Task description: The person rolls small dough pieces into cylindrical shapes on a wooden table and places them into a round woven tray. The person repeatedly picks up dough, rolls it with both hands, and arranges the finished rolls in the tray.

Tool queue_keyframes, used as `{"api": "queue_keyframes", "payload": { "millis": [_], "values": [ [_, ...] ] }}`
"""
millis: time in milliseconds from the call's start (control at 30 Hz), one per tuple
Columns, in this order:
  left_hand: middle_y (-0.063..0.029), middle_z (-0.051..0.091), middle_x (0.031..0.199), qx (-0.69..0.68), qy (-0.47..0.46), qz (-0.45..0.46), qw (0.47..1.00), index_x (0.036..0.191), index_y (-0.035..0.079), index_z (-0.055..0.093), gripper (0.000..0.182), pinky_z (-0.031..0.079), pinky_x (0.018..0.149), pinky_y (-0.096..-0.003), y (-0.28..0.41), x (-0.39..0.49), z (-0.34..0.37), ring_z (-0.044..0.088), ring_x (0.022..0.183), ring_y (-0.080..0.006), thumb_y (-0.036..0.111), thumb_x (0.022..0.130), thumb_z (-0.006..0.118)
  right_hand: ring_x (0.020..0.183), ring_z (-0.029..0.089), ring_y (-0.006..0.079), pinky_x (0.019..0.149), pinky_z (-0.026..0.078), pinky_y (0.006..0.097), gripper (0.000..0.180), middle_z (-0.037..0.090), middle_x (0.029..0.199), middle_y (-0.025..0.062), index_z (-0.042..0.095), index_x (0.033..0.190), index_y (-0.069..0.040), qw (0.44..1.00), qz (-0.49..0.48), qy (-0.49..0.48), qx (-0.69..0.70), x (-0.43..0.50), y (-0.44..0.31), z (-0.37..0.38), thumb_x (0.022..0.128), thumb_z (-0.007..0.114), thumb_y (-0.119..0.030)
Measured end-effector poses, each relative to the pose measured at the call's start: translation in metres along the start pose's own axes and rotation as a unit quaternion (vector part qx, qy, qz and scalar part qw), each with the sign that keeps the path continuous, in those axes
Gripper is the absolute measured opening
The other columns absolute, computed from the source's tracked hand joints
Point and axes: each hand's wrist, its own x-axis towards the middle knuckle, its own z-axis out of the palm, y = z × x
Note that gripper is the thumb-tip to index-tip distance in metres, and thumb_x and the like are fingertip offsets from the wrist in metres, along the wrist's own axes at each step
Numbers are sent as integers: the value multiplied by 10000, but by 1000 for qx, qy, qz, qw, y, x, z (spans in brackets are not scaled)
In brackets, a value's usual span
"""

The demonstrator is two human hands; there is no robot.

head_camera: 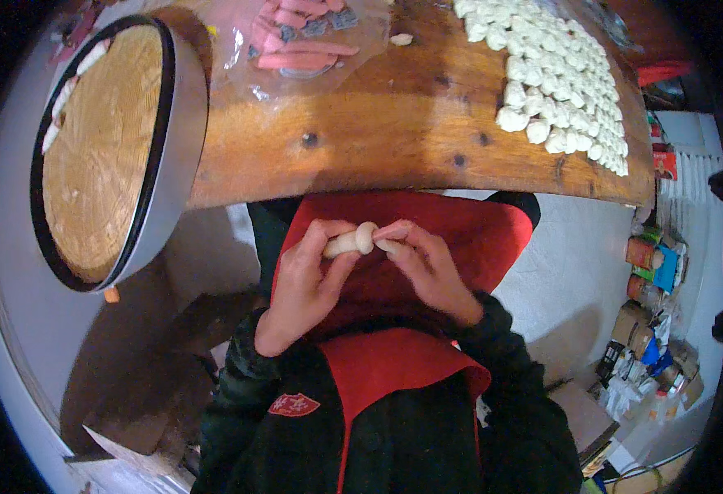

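Observation:
Over my lap, my left hand [302, 275] grips a pale dough roll [341, 246] between thumb and fingers. A rounded dough loop [365, 238] stands out around the roll's right end. At that end, the fingers of my right hand [426, 265] pinch a short dough tail [388, 246]. Whether a sausage lies inside the dough is hidden. On the table beyond, pink sausages [302, 57] lie on clear plastic. Many pale dough pieces [559, 92] sit in close rows at the right.
A round steamer [182, 148] with a black rim and tan lining [102, 154] stands at the left, with several white rolls [64, 99] along its far edge. The wooden table [361, 142] bears one loose dough bit [401, 39]. A red apron [478, 228] covers my lap. Boxes and bags [651, 333] crowd the right.

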Motion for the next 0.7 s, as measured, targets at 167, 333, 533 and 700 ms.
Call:
{"api": "queue_keyframes", "payload": {
  "millis": [167,333,533,700],
  "values": [
    [-167,760,1134,37,15,70,997,1298,42,684,426,610,820,-384,-8,5,7,763,976,-348,45,900,837,1017,756,216,867,600,335,228,760,1127,125,689,1270,-46,997,24,69,-13,-23,15,25,1044,681,-75],
    [-172,769,1082,98,78,92,988,1226,35,741,364,618,801,-390,-15,16,-10,774,939,-324,14,878,844,905,721,281,793,581,367,291,711,1051,138,692,1289,-27,991,14,3,-133,-16,-2,12,999,676,-46],
    [-138,756,1041,297,-34,112,948,1220,78,758,298,614,783,-439,-11,17,1,732,900,-368,75,922,773,958,746,365,810,617,435,257,749,1092,151,724,1206,-49,940,-122,-76,-309,-7,-52,-37,951,692,-60],
    [-149,729,1001,21,-189,116,975,1255,70,655,354,576,803,-401,-7,9,-1,727,943,-306,49,923,777,897,772,211,782,607,324,110,779,978,107,754,1042,-19,994,7,-16,-107,33,-28,-56,944,785,-60]
  ]
}}
